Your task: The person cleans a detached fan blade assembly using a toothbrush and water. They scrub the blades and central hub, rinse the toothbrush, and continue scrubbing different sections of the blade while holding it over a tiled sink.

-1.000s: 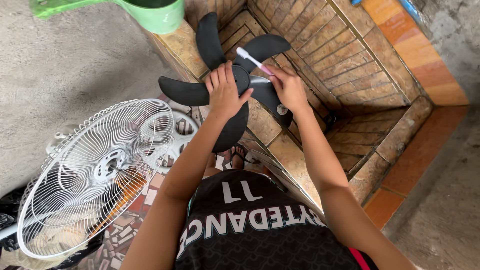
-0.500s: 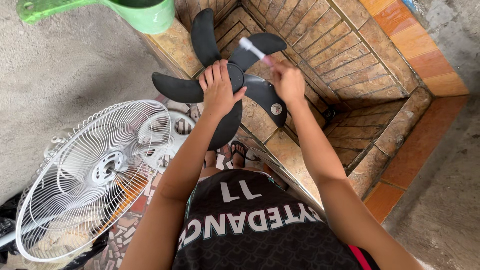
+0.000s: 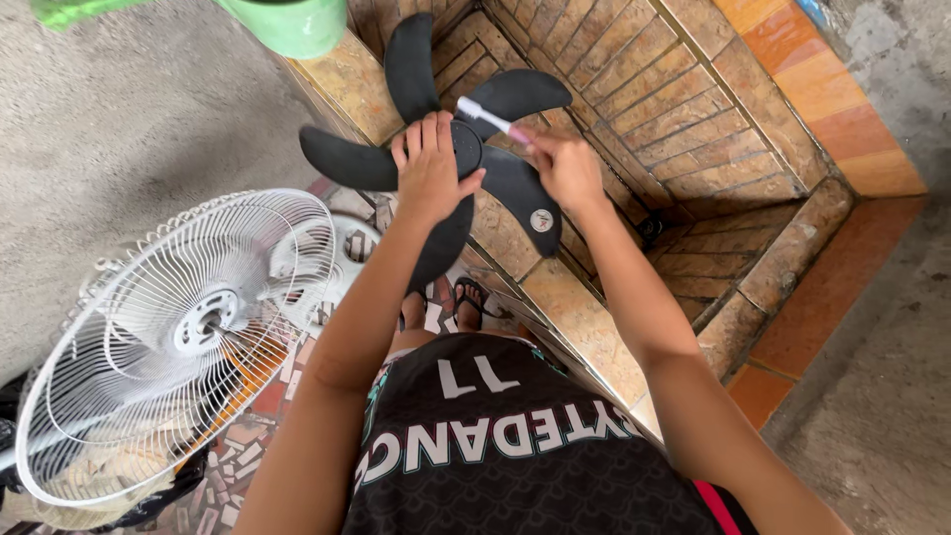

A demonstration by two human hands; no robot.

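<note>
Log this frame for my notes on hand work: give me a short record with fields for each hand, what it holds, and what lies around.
left hand: left hand pressed flat on the hub of the black fan blade, steadying it
right hand: right hand holds a toothbrush in a closed grip, white head over the blade
fan blade: several black blades, held above the brick basin
beside: white fan guard at the person's left
above: green bucket on the ledge
</note>
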